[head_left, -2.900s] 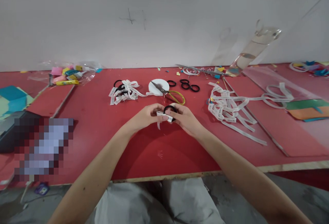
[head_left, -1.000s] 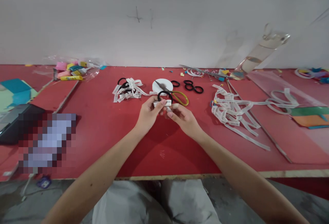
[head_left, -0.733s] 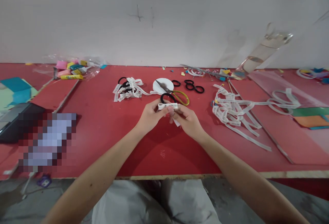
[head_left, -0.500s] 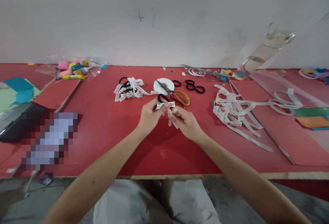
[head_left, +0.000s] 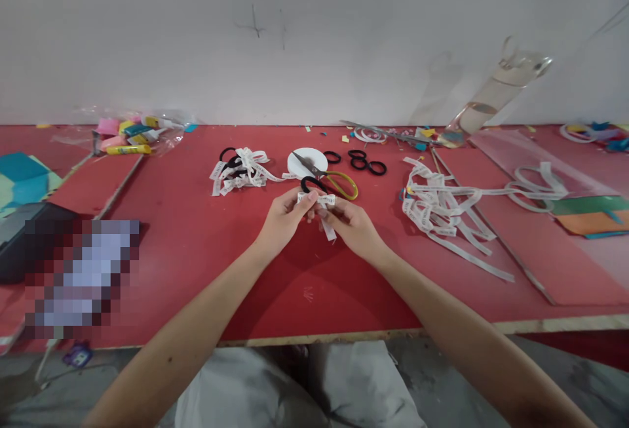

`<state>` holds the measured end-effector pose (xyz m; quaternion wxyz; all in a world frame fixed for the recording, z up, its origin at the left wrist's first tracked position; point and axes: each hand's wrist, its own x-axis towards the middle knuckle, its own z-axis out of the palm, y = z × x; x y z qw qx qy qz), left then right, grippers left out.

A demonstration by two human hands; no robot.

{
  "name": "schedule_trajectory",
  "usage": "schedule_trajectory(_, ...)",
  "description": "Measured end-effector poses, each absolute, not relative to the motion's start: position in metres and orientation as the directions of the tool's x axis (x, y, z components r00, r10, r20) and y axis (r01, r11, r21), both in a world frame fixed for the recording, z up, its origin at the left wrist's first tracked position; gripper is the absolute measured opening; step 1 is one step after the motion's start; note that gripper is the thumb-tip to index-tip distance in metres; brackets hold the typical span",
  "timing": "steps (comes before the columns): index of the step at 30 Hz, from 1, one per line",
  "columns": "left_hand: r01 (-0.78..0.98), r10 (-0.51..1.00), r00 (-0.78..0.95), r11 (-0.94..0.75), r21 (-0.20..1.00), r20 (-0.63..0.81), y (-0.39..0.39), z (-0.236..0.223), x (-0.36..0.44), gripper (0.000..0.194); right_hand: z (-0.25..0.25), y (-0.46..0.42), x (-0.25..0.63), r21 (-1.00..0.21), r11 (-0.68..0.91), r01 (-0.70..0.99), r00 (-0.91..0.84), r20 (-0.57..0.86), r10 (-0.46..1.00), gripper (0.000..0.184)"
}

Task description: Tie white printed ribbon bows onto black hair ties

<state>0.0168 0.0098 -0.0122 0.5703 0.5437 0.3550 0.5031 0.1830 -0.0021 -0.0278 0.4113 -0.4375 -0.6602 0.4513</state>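
Note:
Between my hands is a white printed ribbon [head_left: 327,199], shaped like a bow against a black hair tie [head_left: 313,183]. My left hand [head_left: 289,214] pinches the bow's left side, thumb on top. My right hand [head_left: 351,223] grips its right side and lower part, where a ribbon tail hangs down. Just beyond my fingers lie scissors [head_left: 339,182] with yellow handles, their blades resting across a white disc [head_left: 307,160]. To the left is a pile of black hair ties with ribbon bows [head_left: 243,169]. Several plain black hair ties [head_left: 362,160] lie behind the scissors.
Loose printed ribbon [head_left: 432,202] is heaped on the right of the red table [head_left: 196,271]. A tilted clear bottle [head_left: 496,100] leans on the wall. A plastic bag of coloured items [head_left: 135,133] lies back left, a phone [head_left: 91,271] front left. Coloured sheets [head_left: 590,218] sit right.
My fingers have shifted on the ribbon; the bow now faces up more openly, and its tail hangs more visibly between my hands. The whole view has shifted slightly.

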Motion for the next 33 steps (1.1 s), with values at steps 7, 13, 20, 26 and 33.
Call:
schedule_trajectory(7,-0.156,0.962,0.235,-0.102,0.982,0.137,0.009,-0.012,0.018,0.035,-0.027,-0.002,0.181,-0.981,0.184,0.065,-0.224,0.165,0.960,0.032)
schedule_trajectory(13,-0.070,0.960,0.261,-0.087,0.994,0.103,0.008,-0.013,0.018,0.040,-0.026,-0.002,0.181,-0.979,0.204,0.005,-0.072,0.203,0.976,0.042)
schedule_trajectory(20,-0.096,0.970,0.219,-0.089,0.991,0.108,0.009,-0.016,0.018,0.035,-0.025,-0.006,0.182,-0.978,0.195,0.067,-0.117,0.187,0.975,0.026)
schedule_trajectory(26,-0.107,0.957,0.263,-0.100,0.989,0.125,0.009,-0.013,0.017,0.025,-0.022,-0.007,0.182,-0.978,0.207,0.034,-0.097,0.203,0.974,0.023)
schedule_trajectory(33,-0.413,0.968,0.251,0.085,0.907,0.024,0.000,-0.014,0.027,0.020,-0.020,-0.012,0.176,-0.959,0.285,-0.008,-0.033,0.285,0.958,0.022)
